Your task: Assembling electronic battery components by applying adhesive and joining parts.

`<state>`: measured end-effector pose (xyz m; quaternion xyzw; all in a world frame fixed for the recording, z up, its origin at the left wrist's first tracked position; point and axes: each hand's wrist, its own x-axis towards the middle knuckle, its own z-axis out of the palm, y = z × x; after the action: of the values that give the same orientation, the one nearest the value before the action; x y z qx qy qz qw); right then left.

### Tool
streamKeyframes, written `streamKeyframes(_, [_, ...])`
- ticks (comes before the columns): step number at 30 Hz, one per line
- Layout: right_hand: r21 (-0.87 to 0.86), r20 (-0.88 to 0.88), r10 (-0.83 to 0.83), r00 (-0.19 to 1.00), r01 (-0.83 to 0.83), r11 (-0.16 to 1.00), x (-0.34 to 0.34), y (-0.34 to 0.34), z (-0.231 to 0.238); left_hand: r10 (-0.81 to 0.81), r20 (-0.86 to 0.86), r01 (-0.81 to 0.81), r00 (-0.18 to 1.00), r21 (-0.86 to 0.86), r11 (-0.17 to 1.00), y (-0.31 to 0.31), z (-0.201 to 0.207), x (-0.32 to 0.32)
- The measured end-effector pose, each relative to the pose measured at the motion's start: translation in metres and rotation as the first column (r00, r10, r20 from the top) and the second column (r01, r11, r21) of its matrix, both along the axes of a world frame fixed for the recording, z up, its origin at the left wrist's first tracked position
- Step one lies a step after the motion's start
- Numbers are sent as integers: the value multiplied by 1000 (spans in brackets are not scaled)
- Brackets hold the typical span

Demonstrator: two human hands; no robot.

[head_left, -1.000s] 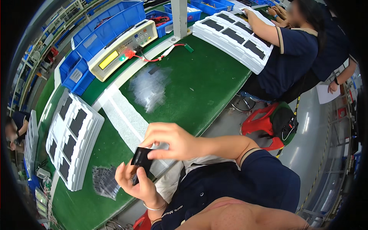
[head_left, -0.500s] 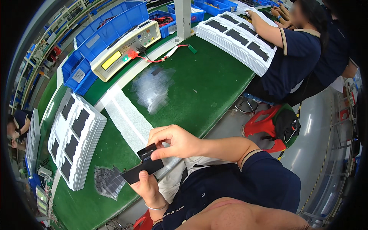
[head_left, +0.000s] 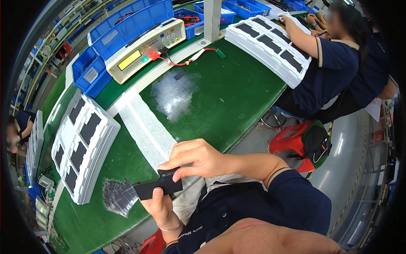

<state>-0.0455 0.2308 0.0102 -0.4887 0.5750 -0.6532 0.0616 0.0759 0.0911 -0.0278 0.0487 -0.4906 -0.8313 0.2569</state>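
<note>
- Here's the black flat piece (head_left: pixel 148 190), up between both hands at the table's near edge, running out past the left thumb on its left end.
- Left hand (head_left: pixel 160 209) has it from below, gripping, thumb pressed flat on the face.
- Right hand (head_left: pixel 199 159) comes in from above, thumb and fingers closed on the upper right part.
- And the shape: smooth, thin, dark, with a stepped outline.
- Just left of it, glossy plastic sleeves (head_left: pixel 117 198) fan out in overlapping strips.
- Beyond the hands, a white strip of sheeting (head_left: pixel 141 127), finely textured, crosses the green table (head_left: pixel 237 95).
- Farther up, filmy clear sheets (head_left: pixel 172 97) lie heaped, crinkled and shiny.
- Over left, white moulded trays (head_left: pixel 100 148) stack in layers, dark pieces sitting in the top hollows.
</note>
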Motion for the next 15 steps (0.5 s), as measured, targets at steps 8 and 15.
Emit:
streamKeyframes(8, [125,63,125,990,-132,983,-3,-1,2,-89,81,74,993,171,982,-4,0,1])
streamKeyframes(15, [-94,214,-115,970,138,986,16,-10,-16,-12,69,-6,998,252,968,6,-3,0])
